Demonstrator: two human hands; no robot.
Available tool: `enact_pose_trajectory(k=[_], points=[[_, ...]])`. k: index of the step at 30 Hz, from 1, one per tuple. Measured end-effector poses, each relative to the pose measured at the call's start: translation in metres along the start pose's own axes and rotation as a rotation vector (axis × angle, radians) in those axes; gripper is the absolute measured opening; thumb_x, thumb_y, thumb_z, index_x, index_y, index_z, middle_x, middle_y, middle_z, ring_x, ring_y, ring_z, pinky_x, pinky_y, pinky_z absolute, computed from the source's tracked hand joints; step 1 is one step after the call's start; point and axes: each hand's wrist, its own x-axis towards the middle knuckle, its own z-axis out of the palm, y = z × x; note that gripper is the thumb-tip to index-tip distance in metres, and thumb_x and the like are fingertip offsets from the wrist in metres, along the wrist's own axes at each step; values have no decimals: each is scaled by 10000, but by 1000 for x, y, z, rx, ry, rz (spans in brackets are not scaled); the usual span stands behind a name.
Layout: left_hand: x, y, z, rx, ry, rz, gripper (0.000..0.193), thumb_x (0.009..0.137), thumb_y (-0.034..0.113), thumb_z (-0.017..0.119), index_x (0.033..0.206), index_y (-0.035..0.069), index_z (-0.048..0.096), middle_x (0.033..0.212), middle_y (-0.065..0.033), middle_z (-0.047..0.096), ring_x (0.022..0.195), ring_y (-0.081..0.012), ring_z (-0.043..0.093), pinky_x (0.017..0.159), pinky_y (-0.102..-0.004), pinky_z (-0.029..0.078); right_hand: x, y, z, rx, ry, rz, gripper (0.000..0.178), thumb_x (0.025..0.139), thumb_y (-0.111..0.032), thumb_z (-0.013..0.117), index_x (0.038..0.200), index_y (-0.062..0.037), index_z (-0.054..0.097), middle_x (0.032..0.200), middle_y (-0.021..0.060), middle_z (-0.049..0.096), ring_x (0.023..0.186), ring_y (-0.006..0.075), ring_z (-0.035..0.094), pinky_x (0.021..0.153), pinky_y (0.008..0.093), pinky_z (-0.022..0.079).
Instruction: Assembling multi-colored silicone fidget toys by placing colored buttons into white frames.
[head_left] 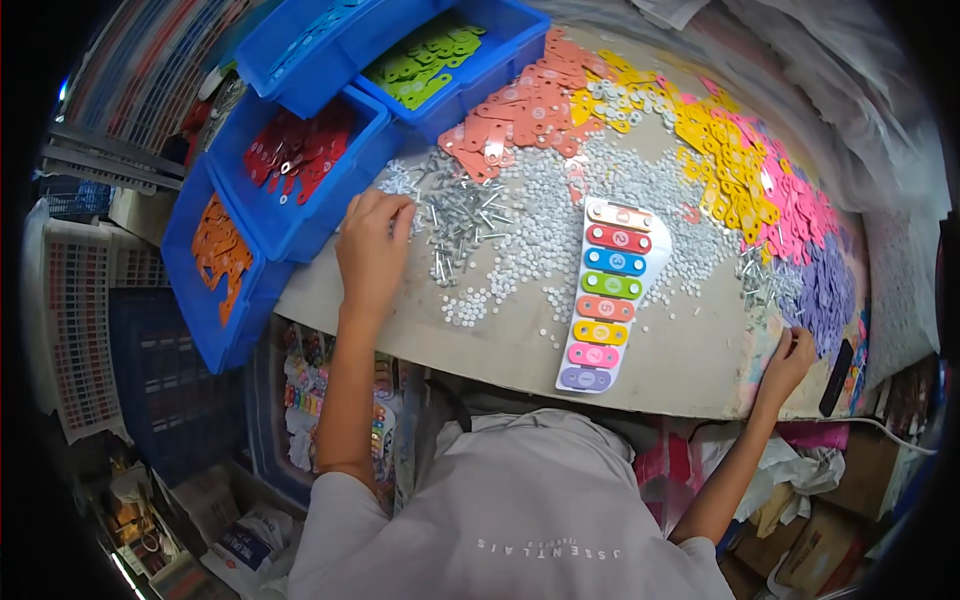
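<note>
Both hands rest on the desk, well apart. Left hand lies palm down, fingers curled over the screws and small white washers at the left, just beside a blue bin of red plates. Right hand sits at the desk's right near edge, fingers bent on the purple plates; whether it pinches one I cannot tell. Between the hands lies a white xylophone with eight coloured bars. Orange plates, yellow plates and pink plates lie heaped along the far side.
</note>
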Motion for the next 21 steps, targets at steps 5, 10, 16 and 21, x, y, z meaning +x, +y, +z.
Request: enact_pose_trajectory(k=[5,10,16,21], points=[[-3,-12,15,192,-155,13,78,836,114,728,863,44,707,863,-91,646,900,-316,619,772,-434,490,4,1,-3,-1,-94,19,136,987,-77,579,1065,18,637,958,157,629,900,323,582,846,400,474],[-7,-14,18,220,-148,34,65,837,104,721,873,60,689,884,-89,638,907,-313,617,783,-437,494,6,-7,2,25,21,-148,215,978,-43,564,1169,22,638,999,172,642,935,318,607,877,379,480],[-10,-12,21,313,-111,132,48,867,85,689,892,50,667,912,-101,629,913,-324,603,800,-430,485,-15,-94,-13,996,-188,395,128,1006,-105,613,1102,-22,634,978,24,646,834,101,595,755,248,481],[-10,-14,17,313,-116,120,70,902,95,678,952,46,673,914,-126,645,882,-351,594,795,-437,478,-27,-177,-27,1240,-425,375,99,987,-100,644,1048,-26,620,953,28,659,776,82,579,719,223,467]])
